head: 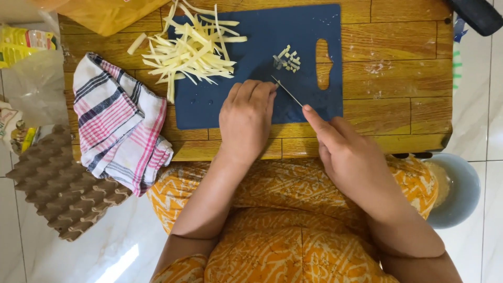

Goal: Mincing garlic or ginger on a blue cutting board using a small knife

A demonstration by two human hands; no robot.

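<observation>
Holding a thin-bladed knife (pixel 287 91) in the right hand (pixel 348 157), fist closed round the handle with the index finger laid along the spine, blade running up-left onto the dark blue cutting board (pixel 251 105). Left hand (pixel 246 121) curled palm-down on the board, fingertips bunched right at the knife tip; probably pinning a piece under there, but hidden, so can't tell for sure.

Pale potato sticks (pixel 191 52) heaped at the board's far left corner, well apart from both hands. Small diced bits (pixel 287 60) just beyond the blade tip, near the board's handle slot. Judging by looks: light, stiff but snappy, likely damp and a bit slippery, so best pinched in a small bundle from the sides, fingertips tucked back from the edge.

Striped cloth (pixel 118 123) lying left of the board on the low wooden table (pixel 398 63).
</observation>
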